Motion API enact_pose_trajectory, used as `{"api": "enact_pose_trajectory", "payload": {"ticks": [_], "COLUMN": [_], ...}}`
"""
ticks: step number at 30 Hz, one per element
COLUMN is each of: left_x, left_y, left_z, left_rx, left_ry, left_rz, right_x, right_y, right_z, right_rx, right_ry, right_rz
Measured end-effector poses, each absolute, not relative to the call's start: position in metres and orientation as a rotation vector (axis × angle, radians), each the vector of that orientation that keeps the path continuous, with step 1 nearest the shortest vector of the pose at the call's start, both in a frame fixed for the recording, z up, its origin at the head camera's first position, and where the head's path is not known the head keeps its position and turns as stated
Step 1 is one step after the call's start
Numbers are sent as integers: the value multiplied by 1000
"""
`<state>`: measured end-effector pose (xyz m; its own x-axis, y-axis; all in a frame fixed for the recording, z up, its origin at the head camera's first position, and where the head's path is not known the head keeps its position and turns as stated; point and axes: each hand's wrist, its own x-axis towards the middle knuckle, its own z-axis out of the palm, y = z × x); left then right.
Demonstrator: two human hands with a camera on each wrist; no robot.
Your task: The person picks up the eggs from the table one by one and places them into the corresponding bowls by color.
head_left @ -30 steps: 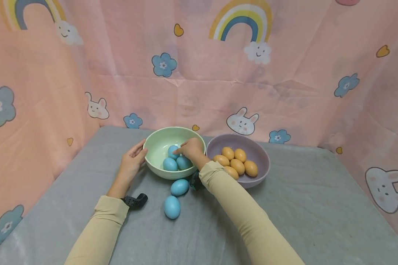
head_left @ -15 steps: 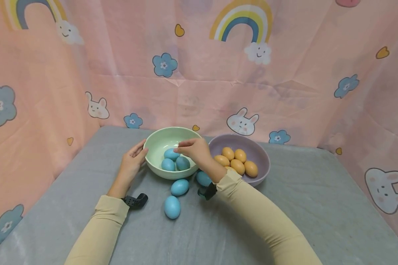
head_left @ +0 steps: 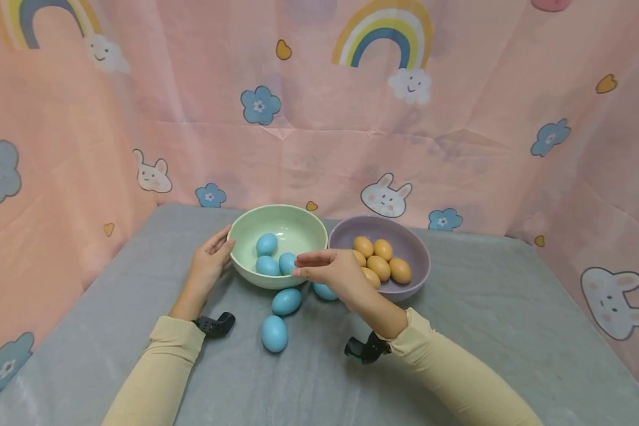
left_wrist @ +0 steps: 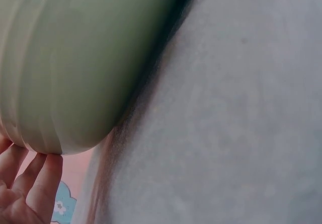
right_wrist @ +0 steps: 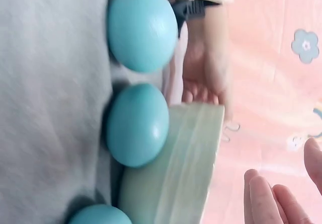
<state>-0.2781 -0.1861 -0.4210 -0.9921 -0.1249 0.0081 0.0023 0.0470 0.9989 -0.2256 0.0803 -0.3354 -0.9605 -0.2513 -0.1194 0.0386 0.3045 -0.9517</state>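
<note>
My left hand (head_left: 206, 269) holds the side of a light green bowl (head_left: 303, 228); its fingertips (left_wrist: 48, 171) press on the outer wall in the left wrist view. In that bowl lie three blue eggs, one (head_left: 267, 244) behind the other two. My right hand (head_left: 335, 272) hangs above the front right of the green bowl, fingers extended, with nothing in it. In the head view it hides part of a blue egg (head_left: 325, 291) on the table. Two more blue eggs, one (head_left: 286, 302) close to the bowl and one (head_left: 274, 333) nearer me, lie on the cloth.
A purple bowl (head_left: 346, 228) with several tan eggs (head_left: 378, 268) stands right beside the green one. Grey cloth (head_left: 484, 307) covers the table. A pink patterned curtain (head_left: 319, 148) rises behind the bowls and along both sides.
My right hand has let go of a blue egg in the green bowl and drawn back to the right and toward me. The eggs there have rolled slightly. My left hand stays put.
</note>
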Motion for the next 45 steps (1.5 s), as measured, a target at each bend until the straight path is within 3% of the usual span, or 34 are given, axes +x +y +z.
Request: {"api": "enact_pose_trajectory", "payload": {"ticks": [18, 45], "left_x": [-274, -277], "left_y": [-189, -188], "left_z": [-422, -421], "left_rx": [108, 104], "left_ry": [-2176, -2199], "left_rz": [-2146, -2124], "right_x": [-190, -175], "right_y": [96, 71], "right_z": [-367, -396], "right_rx": [-292, -337], "right_ry": [2230, 2187], "right_rz": [-1652, -1600]}}
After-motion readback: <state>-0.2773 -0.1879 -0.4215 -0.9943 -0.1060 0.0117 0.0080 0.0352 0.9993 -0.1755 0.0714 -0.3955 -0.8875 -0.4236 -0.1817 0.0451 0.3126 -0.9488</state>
